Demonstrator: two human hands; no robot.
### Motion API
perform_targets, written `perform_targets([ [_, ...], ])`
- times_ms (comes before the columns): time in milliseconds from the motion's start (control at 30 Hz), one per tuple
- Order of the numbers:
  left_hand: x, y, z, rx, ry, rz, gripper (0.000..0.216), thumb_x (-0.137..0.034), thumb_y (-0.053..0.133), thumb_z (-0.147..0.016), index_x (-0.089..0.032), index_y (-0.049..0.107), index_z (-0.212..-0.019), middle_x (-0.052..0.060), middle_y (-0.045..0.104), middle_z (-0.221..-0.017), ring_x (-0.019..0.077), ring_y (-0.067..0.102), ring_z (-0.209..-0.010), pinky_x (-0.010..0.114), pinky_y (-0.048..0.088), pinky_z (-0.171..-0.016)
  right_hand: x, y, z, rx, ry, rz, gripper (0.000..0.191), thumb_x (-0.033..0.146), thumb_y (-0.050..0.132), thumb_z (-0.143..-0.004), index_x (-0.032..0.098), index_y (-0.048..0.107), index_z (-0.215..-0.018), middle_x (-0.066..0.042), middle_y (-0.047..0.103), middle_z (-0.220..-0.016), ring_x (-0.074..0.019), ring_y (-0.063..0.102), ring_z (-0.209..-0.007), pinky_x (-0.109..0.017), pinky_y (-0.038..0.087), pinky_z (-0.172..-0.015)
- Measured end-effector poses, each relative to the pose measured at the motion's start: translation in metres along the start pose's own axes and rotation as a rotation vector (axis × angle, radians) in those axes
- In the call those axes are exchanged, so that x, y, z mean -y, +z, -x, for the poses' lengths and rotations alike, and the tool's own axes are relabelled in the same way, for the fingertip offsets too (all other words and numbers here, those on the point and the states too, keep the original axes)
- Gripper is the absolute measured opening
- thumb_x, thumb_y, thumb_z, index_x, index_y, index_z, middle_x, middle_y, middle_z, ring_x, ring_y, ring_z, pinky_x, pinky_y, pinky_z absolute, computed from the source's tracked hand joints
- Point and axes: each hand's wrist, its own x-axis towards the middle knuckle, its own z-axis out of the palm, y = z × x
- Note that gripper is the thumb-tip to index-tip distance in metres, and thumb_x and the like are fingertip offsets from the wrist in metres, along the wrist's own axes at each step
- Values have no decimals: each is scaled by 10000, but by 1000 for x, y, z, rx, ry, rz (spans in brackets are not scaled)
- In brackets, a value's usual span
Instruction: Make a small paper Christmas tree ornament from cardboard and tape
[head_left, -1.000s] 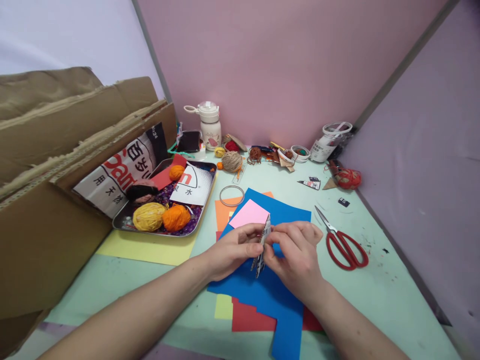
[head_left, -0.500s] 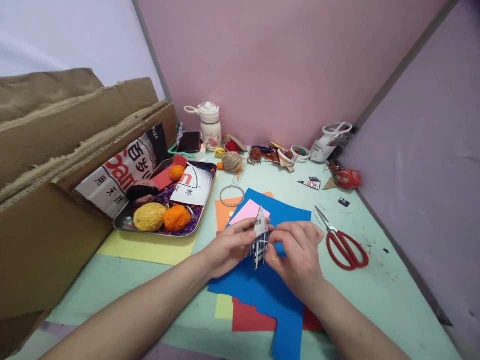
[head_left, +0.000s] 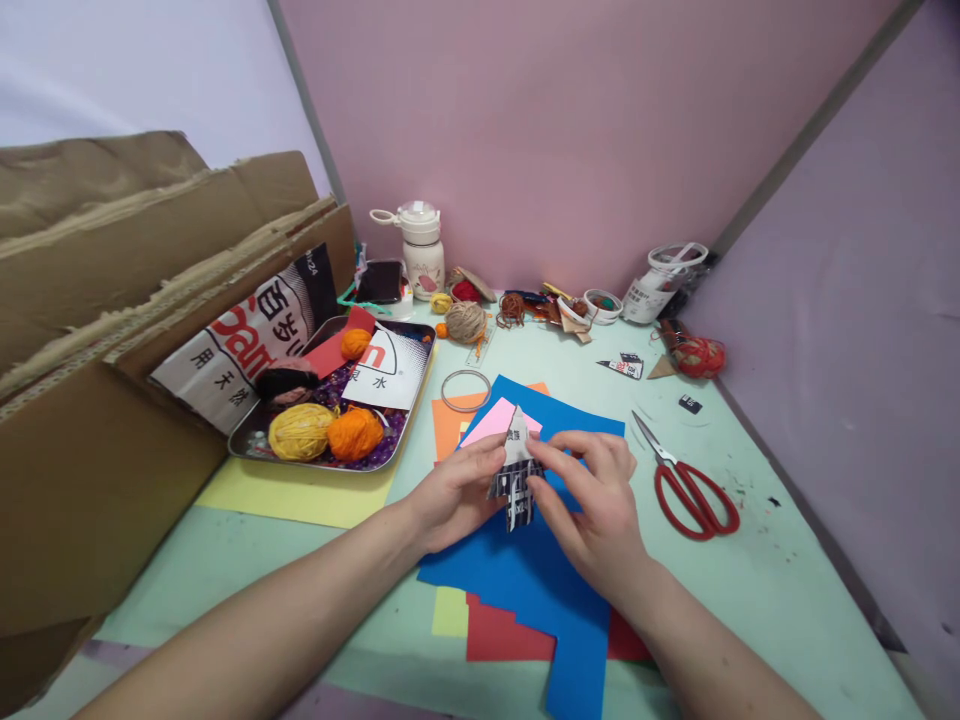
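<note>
My left hand holds a small pointed cardboard cutout by its left side, above the stacked paper. Its upper part is whitish with printed characters, and its lower part is dark with white strips across it. At the right edge of this cutout, the thumb and forefinger of my right hand grip it, a little apart from each other. Under both hands lies a blue paper sheet, with a pink sheet on its upper left. Red-handled scissors lie partly spread to the right of my right hand.
A metal tray with yarn balls and scraps stands left, beside leaning cardboard sheets. A metal ring, a white bottle, twine ball, tape rolls, a plastic tub and printed scraps lie farther back.
My right hand's fingers have opened out from a tight pinch and now rest higher on the cutout's right edge. The cutout has turned slightly, so its printed face shows more.
</note>
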Motion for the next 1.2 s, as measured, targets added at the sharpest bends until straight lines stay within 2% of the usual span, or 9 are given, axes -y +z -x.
perform_targets([
  [133, -2, 3, 0, -31, -3, 0, 348, -287, 573, -825, -155, 594, -1146, 120, 605, -1111, 223, 559, -975, 370, 402, -890, 2, -1, -1, 20, 22, -70, 64, 190, 574, -836, 234, 620, -833, -37, 596, -895, -200, 493, -866, -386, 347, -774],
  [367, -10, 2, -3, -155, 21, 176, 346, -347, 506, -865, -142, 589, -1131, 122, 621, -1133, 237, 540, -1108, 371, 391, -951, -3, -10, -8, -86, 51, -111, 68, 177, 555, -834, 218, 593, -796, -39, 583, -862, -197, 521, -841, -394, 377, -794],
  [633, -11, 1, -2, -73, 4, 245, 349, -352, 507, -862, -151, 574, -1140, 118, 612, -1159, 239, 541, -1130, 378, 345, -1002, -96, -67, -21, -517, 290, 462, 165, 233, 548, -846, 203, 700, -906, -113, 630, -800, -286, 534, -851, -450, 330, -765],
  [733, -11, 1, -1, -54, -8, 241, 376, -366, 508, -859, -138, 565, -1153, 126, 613, -1146, 239, 546, -1120, 360, 353, -988, -126, -77, -16, -439, 469, 537, 321, 156, 512, -823, 204, 654, -1106, -154, 620, -925, -313, 547, -879, -484, 304, -744],
  [833, -13, 2, -1, -85, -10, 247, 379, -365, 514, -853, -140, 562, -1155, 124, 612, -1148, 244, 538, -1129, 362, 368, -966, -128, -72, -15, -460, 533, 539, 486, 195, 630, -740, 183, 574, -1223, -208, 553, -1093, -371, 522, -991, -525, 310, -767],
  [933, -14, 5, -1, -117, -17, 246, 388, -373, 509, -852, -123, 568, -1143, 136, 599, -1172, 253, 515, -1158, 370, 369, -964, -102, -57, -20, -413, 368, 383, 289, 253, 581, -804, 208, 623, -1086, -139, 583, -1054, -304, 545, -979, -496, 349, -837],
  [1033, -14, 6, -1, -118, -27, 243, 398, -375, 490, -862, -109, 568, -1147, 144, 588, -1194, 253, 504, -1167, 371, 364, -971, -64, -40, -21, -163, 124, 121, 133, 256, 566, -833, 237, 621, -953, -61, 622, -967, -234, 560, -947, -421, 389, -865],
  [1100, -13, 6, -1, -102, -27, 232, 394, -380, 478, -869, -113, 573, -1142, 142, 601, -1174, 249, 529, -1129, 380, 380, -950, -41, -29, -19, 50, 6, 19, 226, 291, 633, -793, 251, 597, -1012, -62, 607, -1029, -239, 544, -981, -418, 387, -870],
  [1200, -10, 3, -1, -60, -6, 203, 365, -379, 483, -869, -131, 594, -1113, 123, 630, -1121, 235, 588, -1000, 394, 414, -894, -18, -16, -12, 214, -74, -76, 444, 400, 698, -725, 235, 527, -1101, -88, 576, -1104, -264, 509, -1038, -433, 388, -866],
])
